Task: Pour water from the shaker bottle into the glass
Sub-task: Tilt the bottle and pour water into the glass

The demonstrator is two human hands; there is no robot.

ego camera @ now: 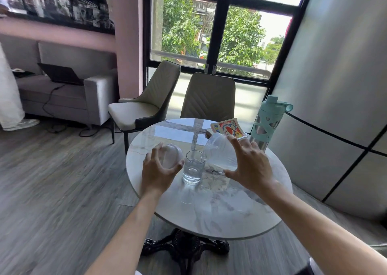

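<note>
A clear shaker bottle (219, 153) is tilted on its side in my right hand (249, 166), its open mouth at the rim of a clear glass (192, 168). The glass stands upright on the round marble table (230, 212) and holds some water. My left hand (159, 168) grips the bottle's whitish lid (170, 156) just left of the glass. Water lies low in the tilted bottle near its mouth.
A teal and steel water bottle (266, 126) stands at the table's far right edge. A colourful comic book (228, 127) lies behind the shaker. Two beige chairs (207, 96) stand beyond the table. A grey sofa with a laptop (60, 74) is at left.
</note>
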